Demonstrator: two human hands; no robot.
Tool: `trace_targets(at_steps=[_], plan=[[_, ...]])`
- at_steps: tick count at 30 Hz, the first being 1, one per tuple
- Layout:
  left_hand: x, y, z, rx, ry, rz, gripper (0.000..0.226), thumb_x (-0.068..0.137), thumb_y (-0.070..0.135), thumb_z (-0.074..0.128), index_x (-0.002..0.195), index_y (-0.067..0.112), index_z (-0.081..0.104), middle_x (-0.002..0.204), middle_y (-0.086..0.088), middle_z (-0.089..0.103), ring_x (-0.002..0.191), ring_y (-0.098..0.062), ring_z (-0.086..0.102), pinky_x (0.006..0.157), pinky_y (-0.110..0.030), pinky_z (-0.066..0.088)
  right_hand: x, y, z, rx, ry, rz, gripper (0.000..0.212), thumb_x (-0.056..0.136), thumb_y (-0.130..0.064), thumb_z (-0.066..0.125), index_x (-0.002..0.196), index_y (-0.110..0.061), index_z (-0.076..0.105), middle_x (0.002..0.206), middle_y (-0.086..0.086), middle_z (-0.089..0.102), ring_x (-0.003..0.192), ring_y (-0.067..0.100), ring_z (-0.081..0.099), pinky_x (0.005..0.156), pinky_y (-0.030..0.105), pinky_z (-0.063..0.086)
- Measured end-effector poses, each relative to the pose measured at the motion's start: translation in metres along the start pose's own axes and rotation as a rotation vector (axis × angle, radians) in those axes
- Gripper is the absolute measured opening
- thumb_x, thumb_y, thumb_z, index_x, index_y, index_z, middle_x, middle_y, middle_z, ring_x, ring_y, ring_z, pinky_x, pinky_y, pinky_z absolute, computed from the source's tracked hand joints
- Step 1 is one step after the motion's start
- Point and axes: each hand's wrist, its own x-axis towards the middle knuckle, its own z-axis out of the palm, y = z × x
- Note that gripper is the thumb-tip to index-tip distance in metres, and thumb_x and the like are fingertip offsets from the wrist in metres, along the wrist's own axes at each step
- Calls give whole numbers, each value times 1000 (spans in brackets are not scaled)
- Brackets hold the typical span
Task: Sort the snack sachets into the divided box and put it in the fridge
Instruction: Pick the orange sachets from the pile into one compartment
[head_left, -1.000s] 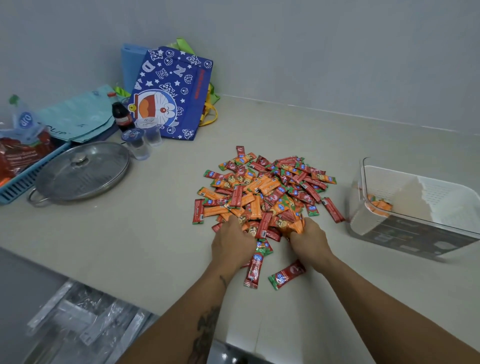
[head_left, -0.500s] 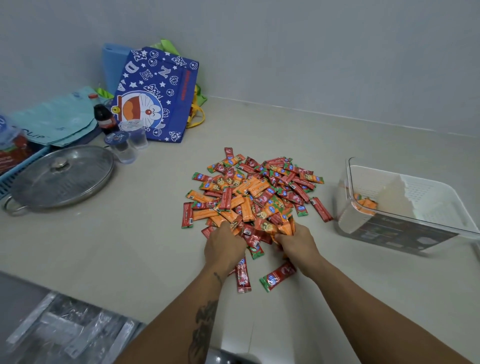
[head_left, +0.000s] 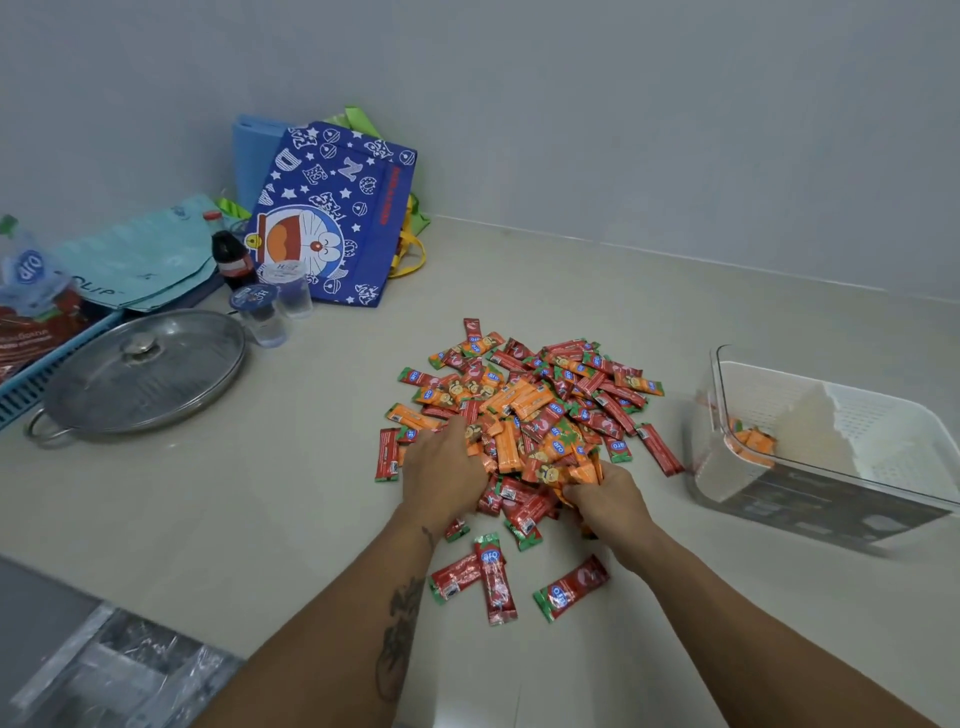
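Fingers of both hands are buried in the near edge of the sachet pile (head_left: 524, 410): the left hand (head_left: 441, 470) lies on it with fingers loosely curled, while the right hand (head_left: 605, 496) pinches a few orange sachets. Compared with a second ago, more red sachets (head_left: 493, 582) lie pulled out towards the person, so colour sorting seems barely begun. On the counter (head_left: 260, 509), largest first: the divided box (head_left: 831, 447) stands well apart on the right, holding only a few orange sachets in one compartment; a blue cartoon bag (head_left: 332, 218) leans at the wall; a lidded pan (head_left: 140, 369) and two small cups (head_left: 275, 306) sit left. Nothing lies between pile and box
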Motion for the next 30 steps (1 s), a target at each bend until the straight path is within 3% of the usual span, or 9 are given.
trace_targets(at_steps=[4,7,10,13,16,19,21,25,30], plan=[[10,-4,-4,236,-168,224,54,82,19,62,132,25,44,110,1,58,96,-18,40,89,-37,38,7,-5,-11,-10,12,-10,8,80,-7,61,81,-15,59,71,10,65,66,28,60,62,42,51],[18,-12,-1,363,-198,327,46,80,18,67,123,26,52,104,4,60,90,-15,38,85,-34,37,14,-10,-19,-60,30,-25,5,80,-10,62,83,-14,61,81,12,69,74,30,65,68,44,53],[26,-14,1,352,-177,355,30,79,14,63,107,22,57,97,3,59,87,-16,40,80,-30,38,23,-12,-23,-75,17,-2,5,82,-11,61,87,-11,61,80,16,67,70,30,63,62,46,55],[29,-10,8,233,-79,396,27,80,21,60,106,18,54,99,4,50,90,-13,39,87,-32,42,27,-14,-23,-65,5,19,5,88,-9,60,93,-10,60,85,18,66,69,28,62,51,34,51],[27,2,17,149,-44,346,29,84,26,58,110,18,46,104,2,46,90,-13,36,84,-29,38,27,-10,-18,-63,25,15,3,87,-9,60,86,-11,58,79,15,63,65,27,59,53,37,50],[29,15,19,132,-28,208,34,88,29,59,116,19,41,97,2,48,90,-17,43,85,-34,41,23,-7,-15,-57,44,3,6,85,-9,61,83,-15,59,82,16,69,75,35,66,68,48,55],[34,17,23,135,-14,132,45,88,31,59,125,16,39,97,0,52,94,-20,48,87,-37,44,21,-8,-15,-55,45,-14,8,85,-8,60,82,-16,60,79,12,69,75,33,66,68,45,53],[43,16,34,41,-32,-68,68,86,61,51,131,11,43,113,-5,58,107,-26,52,95,-47,47,18,-5,-19,-49,33,-31,12,88,-7,60,85,-19,60,78,5,68,69,22,62,62,34,48],[48,26,43,-10,-104,-240,105,64,84,54,138,11,39,129,-9,55,119,-32,51,99,-51,45,14,2,-20,-57,19,0,13,91,-8,60,93,-21,60,86,5,71,76,20,68,66,37,55]])
